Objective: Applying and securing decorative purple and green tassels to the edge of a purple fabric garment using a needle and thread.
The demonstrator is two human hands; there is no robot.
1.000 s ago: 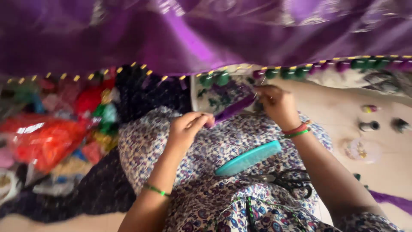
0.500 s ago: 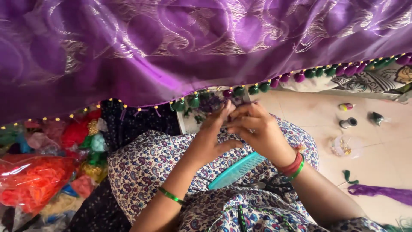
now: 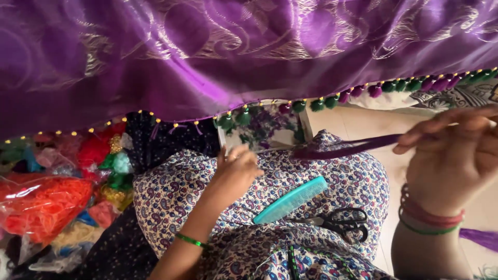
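A purple patterned cloth [image 3: 207, 52] hangs across the top, its lower edge lined with green and purple tassels [image 3: 311, 105]. My left hand [image 3: 236, 173] rests on my lap in the flowered dress, fingers curled near the cloth's edge; I cannot tell what it grips. My right hand [image 3: 456, 155] is raised at the right and pinches a bundle of purple thread [image 3: 347, 149] stretched taut toward the left. A teal comb [image 3: 291, 199] and black scissors [image 3: 340, 223] lie on my lap between the hands.
Bags of coloured thread, orange [image 3: 41, 207], red and green, are heaped at the left on dark dotted fabric [image 3: 114, 249]. Pale floor shows at the right, with a loose purple thread bundle [image 3: 480, 238] on it.
Both hands were together at the cloth's edge; now my right hand has pulled away to the right, drawing the purple thread out taut. The view has shifted closer.
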